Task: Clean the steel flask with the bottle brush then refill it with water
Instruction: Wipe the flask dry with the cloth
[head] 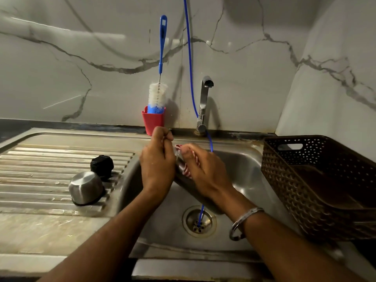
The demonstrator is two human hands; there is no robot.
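Note:
Over the sink bowl, my two hands hold the steel flask (pixel 193 192), which lies tilted and is mostly hidden beneath them. My left hand (pixel 157 163) has its fingers curled and pinches a red-and-white striped cord (pixel 186 171) near the flask's top. My right hand (pixel 205 169) grips the flask body with the cord running under its fingers. The bottle brush (pixel 158 94), blue-handled with white bristles, stands upright in a red cup (pixel 153 122) against the wall behind my hands. The flask's steel cap (pixel 86 187) and black inner lid (pixel 102 164) sit on the drainboard to the left.
A steel tap (pixel 204 98) stands behind the sink (pixel 244 165), its spout turned right. A thin blue tube (pixel 190 64) hangs down the wall into the drain (pixel 199 221). A brown plastic basket (pixel 317 184) sits at the sink's right edge. The ribbed drainboard (pixel 40 176) is on the left.

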